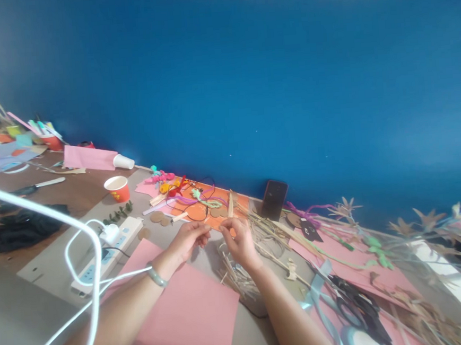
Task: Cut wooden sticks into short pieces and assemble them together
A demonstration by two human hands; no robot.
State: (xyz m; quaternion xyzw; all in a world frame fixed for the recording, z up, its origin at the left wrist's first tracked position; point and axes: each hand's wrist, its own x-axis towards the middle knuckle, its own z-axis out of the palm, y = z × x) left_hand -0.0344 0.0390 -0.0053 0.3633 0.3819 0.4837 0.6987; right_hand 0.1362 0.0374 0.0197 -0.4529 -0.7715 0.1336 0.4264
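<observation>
Head view: 2 hands (188,240) almost meet near pink paper (186,314).

No word, number or brand can be read for certain. Yellow marks stand on the red side of the upright paper cup (119,192), too blurred to tell letters from a drawing. A white mark shows on the black card (310,231) just beside the phone (274,200), too small to make out. On the power strip (120,240), small dark details show around the sockets, but whether any is print, one cannot tell
</observation>
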